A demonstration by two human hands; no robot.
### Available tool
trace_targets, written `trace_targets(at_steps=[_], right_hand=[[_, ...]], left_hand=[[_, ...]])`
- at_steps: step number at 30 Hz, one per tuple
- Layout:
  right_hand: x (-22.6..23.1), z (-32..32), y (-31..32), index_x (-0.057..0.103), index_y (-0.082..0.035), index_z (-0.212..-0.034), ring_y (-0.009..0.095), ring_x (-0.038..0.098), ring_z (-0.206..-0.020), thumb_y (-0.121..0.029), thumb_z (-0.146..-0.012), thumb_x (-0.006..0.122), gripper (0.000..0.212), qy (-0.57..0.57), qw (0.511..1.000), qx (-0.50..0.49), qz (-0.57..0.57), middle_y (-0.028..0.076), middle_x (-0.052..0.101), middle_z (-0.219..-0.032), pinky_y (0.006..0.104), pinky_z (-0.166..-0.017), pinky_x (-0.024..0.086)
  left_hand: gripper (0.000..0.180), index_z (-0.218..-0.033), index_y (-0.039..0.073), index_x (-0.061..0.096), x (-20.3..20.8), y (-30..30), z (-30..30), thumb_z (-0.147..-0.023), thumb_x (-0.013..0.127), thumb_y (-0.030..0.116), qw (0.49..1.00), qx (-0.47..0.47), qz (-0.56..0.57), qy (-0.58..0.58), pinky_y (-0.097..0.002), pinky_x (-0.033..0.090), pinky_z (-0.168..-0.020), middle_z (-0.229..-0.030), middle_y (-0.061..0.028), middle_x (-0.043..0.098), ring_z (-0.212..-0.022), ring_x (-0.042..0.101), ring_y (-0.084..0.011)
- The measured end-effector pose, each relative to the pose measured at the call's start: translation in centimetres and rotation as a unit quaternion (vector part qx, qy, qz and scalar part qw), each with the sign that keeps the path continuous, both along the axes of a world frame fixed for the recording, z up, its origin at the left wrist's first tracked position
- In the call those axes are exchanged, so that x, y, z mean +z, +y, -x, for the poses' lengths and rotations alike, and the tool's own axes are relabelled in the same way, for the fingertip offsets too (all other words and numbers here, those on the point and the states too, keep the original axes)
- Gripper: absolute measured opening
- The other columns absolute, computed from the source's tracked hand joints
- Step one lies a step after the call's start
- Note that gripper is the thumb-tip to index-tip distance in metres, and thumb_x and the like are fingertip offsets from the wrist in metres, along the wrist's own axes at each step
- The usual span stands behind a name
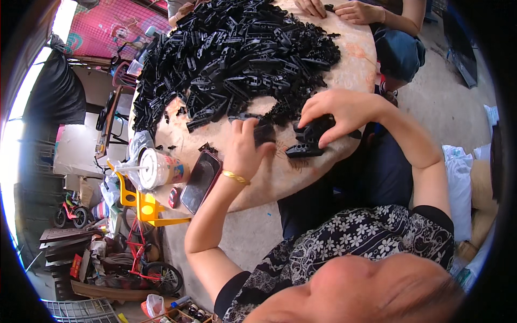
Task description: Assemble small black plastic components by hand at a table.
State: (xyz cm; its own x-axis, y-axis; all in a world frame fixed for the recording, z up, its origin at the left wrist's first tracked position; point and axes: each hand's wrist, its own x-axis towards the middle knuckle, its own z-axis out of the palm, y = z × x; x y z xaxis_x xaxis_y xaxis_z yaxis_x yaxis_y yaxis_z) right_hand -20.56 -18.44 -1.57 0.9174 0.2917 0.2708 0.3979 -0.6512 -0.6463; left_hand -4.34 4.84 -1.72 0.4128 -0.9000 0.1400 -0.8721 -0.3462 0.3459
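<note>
My left hand (242, 145), a gold bracelet at its wrist, is closed round a black plastic piece (263, 133) just above the table; the fingers hide part of it. To its right, my right hand (340, 114) curves its thumb and fingers round a dark plastic part (320, 128) in a small group of black parts. At the front of that group, a black clip-like part (305, 151) rests on the table. Beyond both hands spreads a big heap of black plastic parts (237, 59), with smaller pieces at its near right edge.
The round, pale table (258, 194) curves around in front of me. On its left stand a lidded drink cup (156, 169) with a straw, a phone (202, 183) and a small red object (174, 197). Another person's hands (353, 12) work at the far edge. A yellow chair (148, 207) stands left.
</note>
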Motion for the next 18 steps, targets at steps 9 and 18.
trace_targets(at_steps=[9, 18], right_hand=[[1.6, 0.9, -1.2, 0.069, -0.005, -0.094, 0.028, 0.061, -0.090, -0.024, -0.067, 0.079, 0.034, 0.125, 0.989, 0.076, 0.033, 0.011, 0.064, -0.092, 0.0356, -0.079, 0.048], [0.0, 0.2, -2.3, 0.069, -0.005, -0.094, 0.021, 0.063, -0.084, -0.014, -0.075, 0.071, 0.021, 0.030, 0.983, -0.168, 0.061, 0.010, 0.065, -0.090, 0.0328, -0.073, 0.049]], left_hand=[[0.042, -0.110, 0.006, 0.052, -1.9, -6.8, 1.2, -0.075, 0.072, 0.017, 0.994, -0.010, 0.105, -0.025, -0.0443, 0.051, -0.073, -0.110, -0.0175, 0.049, -0.088, 0.059, -0.0395], [0.028, -0.101, 0.003, 0.064, 0.0, -5.8, -1.3, -0.073, 0.070, 0.004, 0.996, -0.047, 0.068, 0.020, -0.0350, 0.050, -0.071, -0.100, -0.0122, 0.057, -0.077, 0.061, -0.0277]])
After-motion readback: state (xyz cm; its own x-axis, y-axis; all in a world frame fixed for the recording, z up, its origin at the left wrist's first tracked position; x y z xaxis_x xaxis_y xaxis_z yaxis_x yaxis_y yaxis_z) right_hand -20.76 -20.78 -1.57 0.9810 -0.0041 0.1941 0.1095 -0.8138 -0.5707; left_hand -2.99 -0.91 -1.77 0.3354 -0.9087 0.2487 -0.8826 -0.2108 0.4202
